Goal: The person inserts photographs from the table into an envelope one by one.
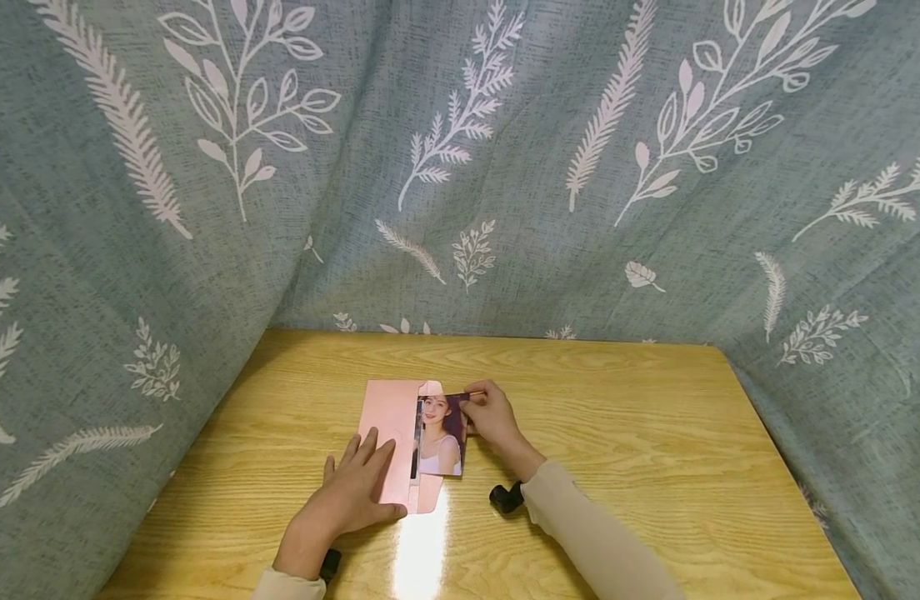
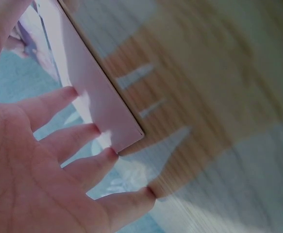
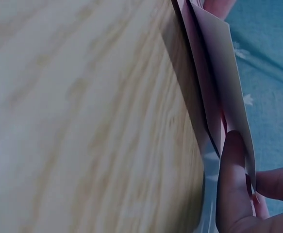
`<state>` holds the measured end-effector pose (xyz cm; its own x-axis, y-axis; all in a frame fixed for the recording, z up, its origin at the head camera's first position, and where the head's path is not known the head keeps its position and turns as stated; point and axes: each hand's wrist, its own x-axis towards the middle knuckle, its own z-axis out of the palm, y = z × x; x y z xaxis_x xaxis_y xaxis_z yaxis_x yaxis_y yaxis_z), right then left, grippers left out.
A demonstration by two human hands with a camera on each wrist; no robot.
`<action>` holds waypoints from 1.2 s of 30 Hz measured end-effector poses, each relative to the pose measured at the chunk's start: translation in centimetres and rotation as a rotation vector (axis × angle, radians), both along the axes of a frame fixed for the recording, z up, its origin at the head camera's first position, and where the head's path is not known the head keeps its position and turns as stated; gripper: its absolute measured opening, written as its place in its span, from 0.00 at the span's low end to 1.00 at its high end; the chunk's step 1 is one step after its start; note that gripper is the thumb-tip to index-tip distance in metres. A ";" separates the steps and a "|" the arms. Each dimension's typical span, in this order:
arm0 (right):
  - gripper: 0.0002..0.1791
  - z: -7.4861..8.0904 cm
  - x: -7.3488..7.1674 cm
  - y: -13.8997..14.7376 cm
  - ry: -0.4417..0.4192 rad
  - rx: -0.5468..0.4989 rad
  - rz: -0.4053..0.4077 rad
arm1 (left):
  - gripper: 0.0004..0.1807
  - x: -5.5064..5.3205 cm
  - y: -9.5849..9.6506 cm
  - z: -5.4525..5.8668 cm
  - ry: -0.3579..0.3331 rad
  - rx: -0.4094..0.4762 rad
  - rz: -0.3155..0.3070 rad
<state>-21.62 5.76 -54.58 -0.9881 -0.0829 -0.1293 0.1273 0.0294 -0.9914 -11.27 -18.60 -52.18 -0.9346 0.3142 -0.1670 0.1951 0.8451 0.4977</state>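
A pink envelope lies on the table with its flap side toward the right. Spread fingers of my left hand rest on its lower left part; in the left wrist view the fingertips touch the pink surface. A photo print of a person in a white top overlaps the envelope's opening. My right hand pinches the print's upper right edge between thumb and finger. From the right wrist, the print's pale back shows, tilted away from the envelope. A narrow dark strip shows at the opening.
The wooden table extends around the envelope, with a bright glare in front of it. Patterned blue-green cloth hangs behind and at both sides. Black wrist devices sit by both sleeves.
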 end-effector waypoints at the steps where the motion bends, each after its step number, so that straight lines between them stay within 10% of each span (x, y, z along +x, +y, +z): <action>1: 0.17 -0.1 0.0 -0.2 0.002 0.002 -0.001 | 0.56 0.0 0.0 0.0 -0.001 0.003 0.000; 36: 0.12 -0.3 0.6 -3.6 0.014 0.077 -0.004 | 0.56 0.0 -0.2 -0.2 -0.008 -0.015 -0.012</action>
<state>-21.01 2.17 -54.89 -0.9902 -0.0698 -0.1210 0.1133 0.1051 -0.9880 -11.30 -18.75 -52.38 -0.9292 0.3231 -0.1792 0.2016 0.8499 0.4869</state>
